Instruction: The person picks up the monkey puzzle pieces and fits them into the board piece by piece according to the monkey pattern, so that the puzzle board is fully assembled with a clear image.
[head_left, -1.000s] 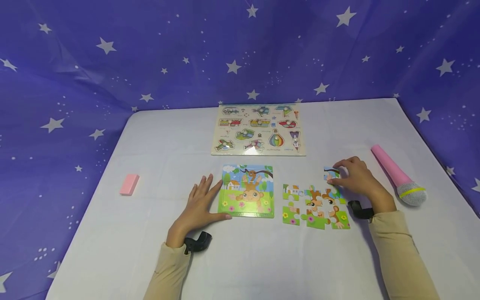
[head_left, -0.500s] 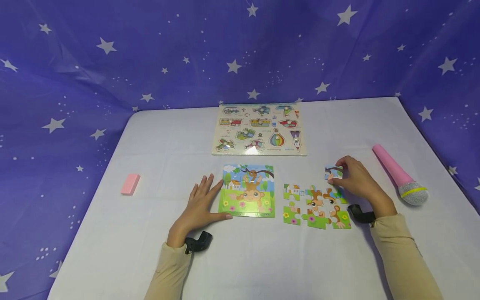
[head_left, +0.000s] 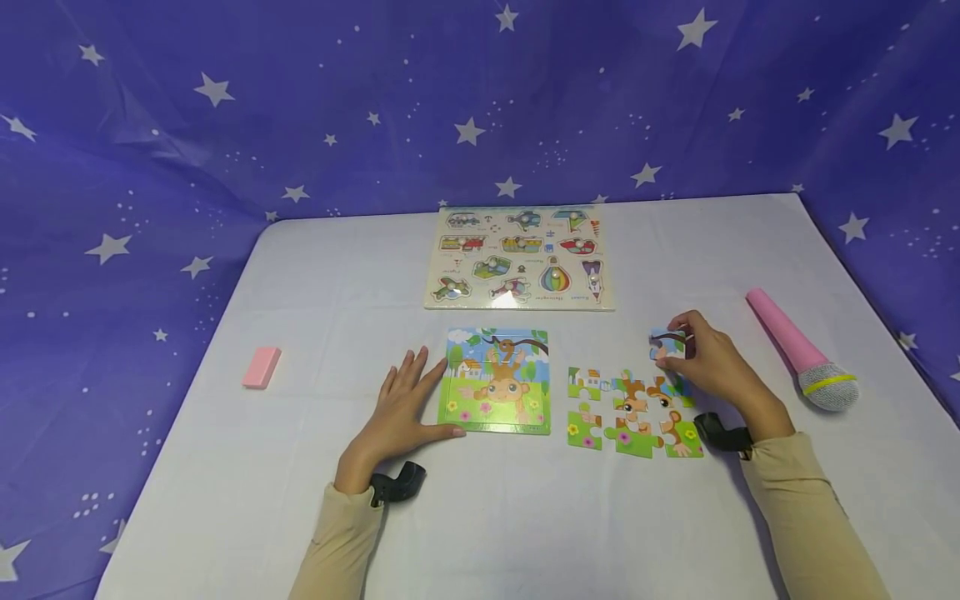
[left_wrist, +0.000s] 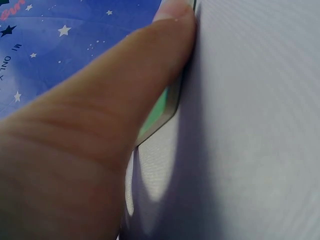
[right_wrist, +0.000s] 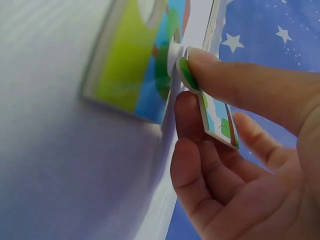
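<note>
In the head view my left hand (head_left: 401, 417) lies spread on the table, with thumb and index finger at the left edge and lower-left corner of a square monkey puzzle board (head_left: 495, 392). The left wrist view shows the thumb (left_wrist: 135, 65) along the board's edge. My right hand (head_left: 716, 358) pinches a puzzle piece (head_left: 663, 344) with a branch and sky on it, held between thumb and fingers. The right wrist view shows that piece (right_wrist: 217, 120) tilted off the table. Several loose puzzle pieces (head_left: 633, 442) lie loosely arranged just below that hand, some linked or nearly touching.
A wooden peg puzzle (head_left: 521, 258) with vehicle shapes lies behind the board. A pink toy microphone (head_left: 795, 350) rests at the right, and a pink block (head_left: 262, 368) at the left. A purple starry cloth (head_left: 420, 83) rises behind the white table.
The right hand keeps its pinch on the puzzle piece, which has shifted only slightly. My left hand stays at the board's edge.
</note>
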